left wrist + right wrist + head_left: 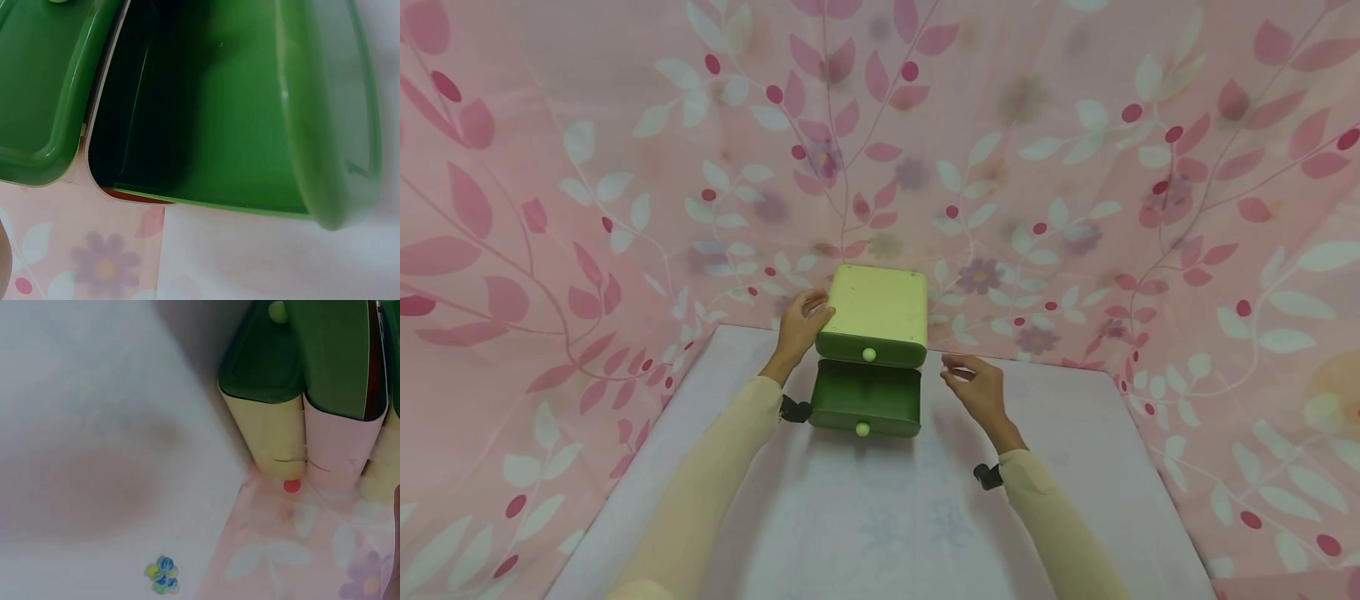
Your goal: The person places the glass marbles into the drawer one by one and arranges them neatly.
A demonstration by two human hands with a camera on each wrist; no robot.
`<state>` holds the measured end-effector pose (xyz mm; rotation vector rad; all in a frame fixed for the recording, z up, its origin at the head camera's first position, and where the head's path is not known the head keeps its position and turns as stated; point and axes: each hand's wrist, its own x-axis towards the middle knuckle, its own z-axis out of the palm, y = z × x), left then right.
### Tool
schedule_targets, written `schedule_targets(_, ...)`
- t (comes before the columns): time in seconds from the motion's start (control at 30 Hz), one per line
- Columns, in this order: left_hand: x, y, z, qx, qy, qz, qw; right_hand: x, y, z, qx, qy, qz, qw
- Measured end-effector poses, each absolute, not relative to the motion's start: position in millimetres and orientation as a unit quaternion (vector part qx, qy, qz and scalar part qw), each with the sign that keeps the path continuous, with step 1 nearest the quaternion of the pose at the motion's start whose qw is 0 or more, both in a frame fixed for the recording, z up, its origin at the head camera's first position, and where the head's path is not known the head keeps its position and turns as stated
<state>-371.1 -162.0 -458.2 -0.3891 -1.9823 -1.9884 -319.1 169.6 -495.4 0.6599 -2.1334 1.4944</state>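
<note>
A small drawer cabinet (880, 304) with a pale yellow-green top stands at the table's back edge. Its upper green drawer (842, 346) is closed. Below, a green drawer (865, 396) with a round knob is pulled out; the left wrist view shows its bare green inside (244, 125). My left hand (801, 329) rests against the cabinet's left side, thumb at the top edge. Right of the cabinet, my right hand (977, 392) hovers with loosely curled fingers, touching nothing that I can see. A cluster of blue, yellow and green marbles (162, 575) shows in the right wrist view.
A white cloth (1045, 517) covers the table. Pink floral fabric (985, 108) hangs behind and at both sides. In the right wrist view, the cabinet body has a yellow section (265, 431) and a pink section (344, 447).
</note>
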Motion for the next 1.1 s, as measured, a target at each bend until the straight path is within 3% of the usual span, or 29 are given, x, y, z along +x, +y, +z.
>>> schedule_targets(1.1,-375,-162,-461,-0.133,-0.693,-0.692,0.154,-311,138,-511,0.265,-0.762,0.562,0.179)
